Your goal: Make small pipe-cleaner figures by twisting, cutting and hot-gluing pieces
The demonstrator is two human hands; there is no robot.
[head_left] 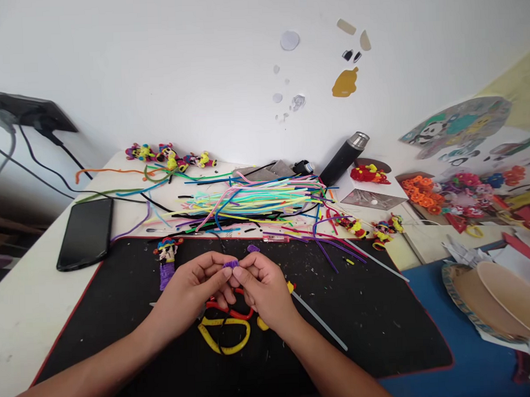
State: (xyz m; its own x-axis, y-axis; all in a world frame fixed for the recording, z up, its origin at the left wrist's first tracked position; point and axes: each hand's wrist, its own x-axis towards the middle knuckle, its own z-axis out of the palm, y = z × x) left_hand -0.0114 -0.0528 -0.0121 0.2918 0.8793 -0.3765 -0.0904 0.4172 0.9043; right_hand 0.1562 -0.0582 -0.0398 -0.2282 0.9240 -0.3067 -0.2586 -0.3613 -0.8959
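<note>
Between my fingertips is a small purple fuzzy piece, pinched from both sides over the black mat. My left hand has its thumb and index finger closed on the left side of it. From the right, my right hand pinches the same piece. Below the hands lie scissors with yellow handles and another pair with red handles, partly hidden by my fingers. A small figure with a purple body lies just left of my left hand. Another purple bit rests beyond my right fingers.
Colourful pipe cleaners are heaped behind the black mat. A phone lies at left, and a black flask leans at the back. A translucent stick is right of my hand. More small figures lie at right.
</note>
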